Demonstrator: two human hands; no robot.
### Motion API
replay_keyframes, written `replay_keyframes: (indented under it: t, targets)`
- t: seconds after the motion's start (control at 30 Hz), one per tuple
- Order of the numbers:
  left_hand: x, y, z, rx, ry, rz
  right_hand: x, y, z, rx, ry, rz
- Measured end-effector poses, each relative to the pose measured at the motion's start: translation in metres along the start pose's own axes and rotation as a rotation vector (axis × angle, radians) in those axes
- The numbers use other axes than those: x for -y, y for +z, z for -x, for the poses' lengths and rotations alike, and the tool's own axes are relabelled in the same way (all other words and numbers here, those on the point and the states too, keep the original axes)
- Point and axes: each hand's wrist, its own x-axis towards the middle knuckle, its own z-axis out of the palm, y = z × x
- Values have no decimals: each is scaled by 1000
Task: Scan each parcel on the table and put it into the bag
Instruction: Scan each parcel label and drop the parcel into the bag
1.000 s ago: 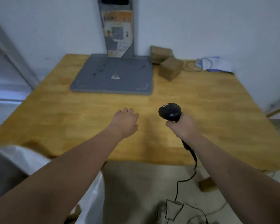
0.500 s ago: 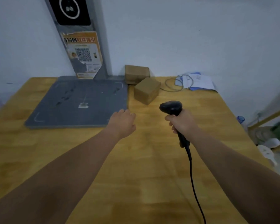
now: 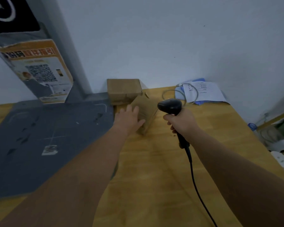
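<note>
Two brown cardboard parcels stand at the back of the wooden table (image 3: pixel 154 169). The nearer parcel (image 3: pixel 147 110) lies at an angle, and my left hand (image 3: pixel 129 118) rests on its left side with fingers spread. Against the wall behind it sits the second parcel (image 3: pixel 123 90). My right hand (image 3: pixel 181 122) grips the handle of a black barcode scanner (image 3: pixel 170 105), whose head points toward the nearer parcel. The scanner's black cable (image 3: pixel 195 182) trails down toward me. No bag is in view.
A grey scale platform (image 3: pixel 39 145) with an upright post (image 3: pixel 39 66) bearing a QR poster fills the left of the table. Papers (image 3: pixel 203 92) and a coiled wire (image 3: pixel 172 94) lie at the back right. Clutter (image 3: pixel 275 140) sits beyond the table's right edge.
My view has moved forward and up over the table. My left hand has reached ahead from mid-table onto the nearer parcel. The scanner has advanced with my right hand.
</note>
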Motion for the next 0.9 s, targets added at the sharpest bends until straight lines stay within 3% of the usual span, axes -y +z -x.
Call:
replay_keyframes:
  t: [0.2, 0.47, 0.63, 0.77, 0.9]
  targets:
    - [1, 15, -31, 173, -124, 250, -18, 12, -25, 0, 24, 24]
    - [-6, 21, 22, 210, -199, 457, -43, 11, 5, 41, 94, 12]
    - [-21, 25, 91, 159, -336, 1142, -57, 3, 53, 50, 164, -365]
    - [-46, 19, 149, 132, -315, 1521, -70, -8, 89, 276, 272, -704]
    - [-65, 11, 192, 246, -363, 1864, -75, -13, 133, 460, 219, -893]
